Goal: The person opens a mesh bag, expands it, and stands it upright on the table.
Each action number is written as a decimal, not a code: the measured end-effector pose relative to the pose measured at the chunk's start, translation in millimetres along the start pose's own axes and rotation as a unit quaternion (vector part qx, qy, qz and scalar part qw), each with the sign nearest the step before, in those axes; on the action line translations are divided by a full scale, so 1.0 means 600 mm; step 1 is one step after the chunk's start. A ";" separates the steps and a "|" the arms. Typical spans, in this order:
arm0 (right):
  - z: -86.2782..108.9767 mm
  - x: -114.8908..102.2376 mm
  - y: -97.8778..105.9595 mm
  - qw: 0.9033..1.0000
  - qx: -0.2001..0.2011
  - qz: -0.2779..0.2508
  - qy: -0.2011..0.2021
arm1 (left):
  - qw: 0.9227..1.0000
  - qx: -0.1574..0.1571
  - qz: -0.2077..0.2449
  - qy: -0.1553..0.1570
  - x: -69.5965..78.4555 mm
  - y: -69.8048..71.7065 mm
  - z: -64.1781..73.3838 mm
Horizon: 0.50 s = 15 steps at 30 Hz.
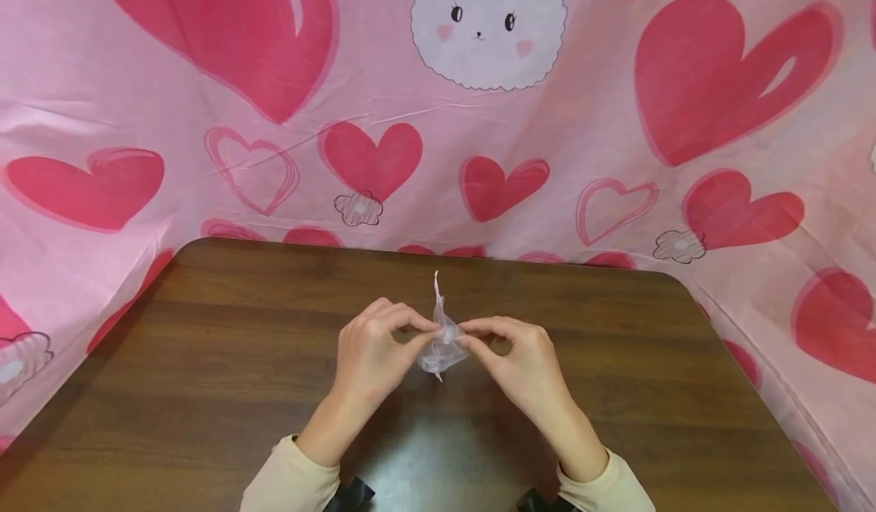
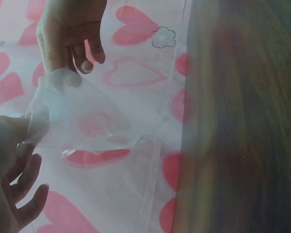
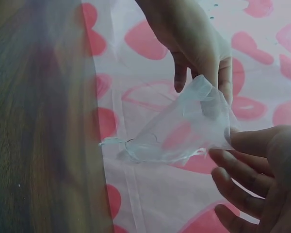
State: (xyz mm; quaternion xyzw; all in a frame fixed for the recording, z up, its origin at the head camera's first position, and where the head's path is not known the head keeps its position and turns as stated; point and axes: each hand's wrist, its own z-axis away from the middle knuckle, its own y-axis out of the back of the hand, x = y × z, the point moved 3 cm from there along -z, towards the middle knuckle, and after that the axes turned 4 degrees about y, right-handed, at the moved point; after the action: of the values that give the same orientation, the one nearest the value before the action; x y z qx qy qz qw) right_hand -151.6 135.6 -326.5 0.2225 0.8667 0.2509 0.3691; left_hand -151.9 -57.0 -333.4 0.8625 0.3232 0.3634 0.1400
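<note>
One clear bag [image 1: 441, 357] is over the table [image 1: 205, 390], pinched by left hand [image 1: 372, 347] at nine o'clock, right hand [image 1: 525, 357] at three.

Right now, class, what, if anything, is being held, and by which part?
A thin, translucent plastic film, pinched at opposite edges by the left hand and right hand.
</note>
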 end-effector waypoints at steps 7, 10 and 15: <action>0.000 0.000 0.002 1.000 0.001 0.020 -0.001 | 1.000 -0.002 0.005 0.003 0.001 -0.003 -0.001; 0.000 -0.001 0.004 1.000 0.014 0.021 0.008 | 1.000 -0.008 0.004 0.001 -0.001 -0.004 0.000; 0.000 -0.001 0.008 0.999 0.032 0.026 0.012 | 0.999 -0.035 0.020 -0.026 -0.002 -0.006 0.001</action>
State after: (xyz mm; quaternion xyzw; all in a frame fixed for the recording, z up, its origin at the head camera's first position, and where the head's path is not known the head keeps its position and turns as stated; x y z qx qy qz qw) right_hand -150.3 138.9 -323.3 0.2540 0.8727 0.2353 0.3442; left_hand -153.7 -55.2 -335.8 0.8726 0.2893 0.3542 0.1714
